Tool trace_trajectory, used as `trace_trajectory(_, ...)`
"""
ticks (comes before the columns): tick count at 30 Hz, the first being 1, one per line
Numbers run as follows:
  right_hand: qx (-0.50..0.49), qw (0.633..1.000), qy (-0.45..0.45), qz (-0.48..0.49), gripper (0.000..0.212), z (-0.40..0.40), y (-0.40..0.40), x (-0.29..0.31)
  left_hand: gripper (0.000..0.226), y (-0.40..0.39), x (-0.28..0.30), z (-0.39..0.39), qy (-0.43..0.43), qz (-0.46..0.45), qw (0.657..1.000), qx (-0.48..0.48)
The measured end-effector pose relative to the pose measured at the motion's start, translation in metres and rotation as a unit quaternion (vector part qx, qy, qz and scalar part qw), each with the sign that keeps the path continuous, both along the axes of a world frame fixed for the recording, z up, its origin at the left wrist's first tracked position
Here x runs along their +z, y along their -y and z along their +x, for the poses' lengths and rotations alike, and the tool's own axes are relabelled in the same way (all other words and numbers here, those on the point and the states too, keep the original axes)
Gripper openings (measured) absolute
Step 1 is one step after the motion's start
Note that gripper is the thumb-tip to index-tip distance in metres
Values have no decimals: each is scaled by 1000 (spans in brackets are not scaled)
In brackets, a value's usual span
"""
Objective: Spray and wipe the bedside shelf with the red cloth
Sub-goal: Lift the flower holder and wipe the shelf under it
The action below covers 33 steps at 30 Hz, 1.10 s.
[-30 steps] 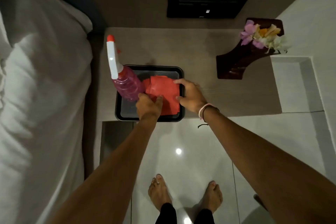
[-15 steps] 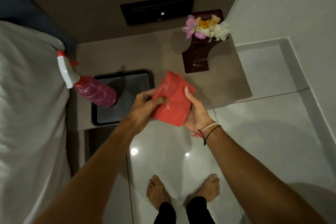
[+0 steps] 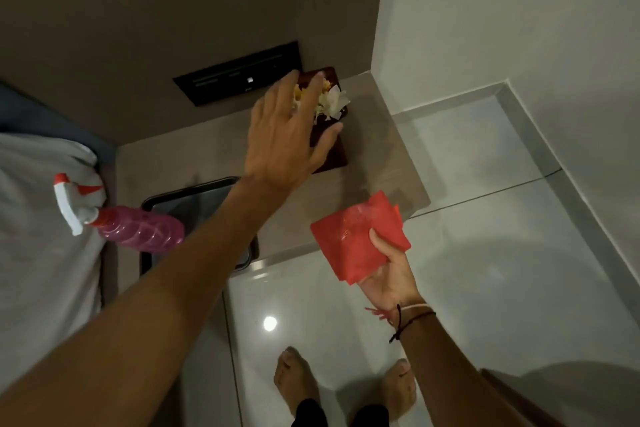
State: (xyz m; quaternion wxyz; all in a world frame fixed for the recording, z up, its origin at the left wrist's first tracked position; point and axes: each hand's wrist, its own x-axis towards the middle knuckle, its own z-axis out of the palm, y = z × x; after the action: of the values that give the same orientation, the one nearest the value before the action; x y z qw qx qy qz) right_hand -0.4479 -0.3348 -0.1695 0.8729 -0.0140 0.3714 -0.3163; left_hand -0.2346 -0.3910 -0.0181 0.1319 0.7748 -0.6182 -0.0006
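My right hand (image 3: 389,270) holds the folded red cloth (image 3: 358,241) over the front right edge of the beige bedside shelf (image 3: 377,163). My left hand (image 3: 284,139) is stretched out with fingers spread above the dark wooden flower holder (image 3: 334,152) at the back of the shelf, hiding most of it; whether it touches the holder is unclear. The pink spray bottle (image 3: 138,229) with a white and red trigger stands at the left end of a black tray (image 3: 194,204) on the shelf.
A bed with white linen (image 3: 38,218) lies left of the shelf. A black switch panel (image 3: 239,78) is on the wall behind. White flowers (image 3: 332,102) sit on the holder. My bare feet (image 3: 298,378) stand on glossy floor tiles.
The cloth was lifted off the tray with both hands; now only my right hand holds it, lower right. My left hand let go and reached forward over the flower holder.
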Motion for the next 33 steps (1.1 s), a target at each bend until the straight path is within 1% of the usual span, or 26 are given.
trace_trajectory(2,-7,1000,11,0,28,-2,-2,-4,79,25,-14,3,55,64,996,-39)
trace_trajectory(4,-9,1000,16,13,35,-4,-5,-8,84,42,-32,10,102,107,986,-71)
trace_trajectory(6,6,1000,21,18,43,-7,-7,-10,84,53,-44,20,127,118,981,-85)
trace_trajectory(11,48,997,-53,-1,50,-8,-6,-20,76,67,-59,39,134,119,979,-98)
trace_trajectory(13,52,997,-60,-6,50,-1,-5,-19,74,66,-58,42,138,119,977,-110)
trace_trajectory(16,35,997,-66,5,49,14,-8,-15,71,58,-54,45,150,117,974,-120)
trace_trajectory(19,21,997,-72,-7,48,35,-15,-6,69,38,-51,43,149,115,973,-135)
trace_trajectory(22,-10,996,-83,-10,42,50,-24,1,68,14,-50,45,153,115,970,-152)
trace_trajectory(24,-41,994,-100,-23,37,59,-27,8,69,8,-49,50,149,120,968,-160)
trace_trajectory(26,-75,988,-135,-30,35,68,-26,16,70,15,-47,56,128,128,970,-165)
trace_trajectory(28,-105,972,-209,-36,35,81,-21,20,70,28,-43,64,96,141,972,-163)
trace_trajectory(30,-125,941,-310,-57,30,98,-14,23,71,45,-41,74,59,158,972,-161)
trace_trajectory(31,-138,920,-354,-98,30,106,-10,26,71,52,-39,77,43,168,972,-161)
trace_trajectory(32,-151,893,-391,-166,34,115,-6,30,71,58,-39,81,28,177,971,-160)
trace_trajectory(33,-152,861,-417,-249,42,123,-1,35,72,64,-38,85,16,186,969,-161)
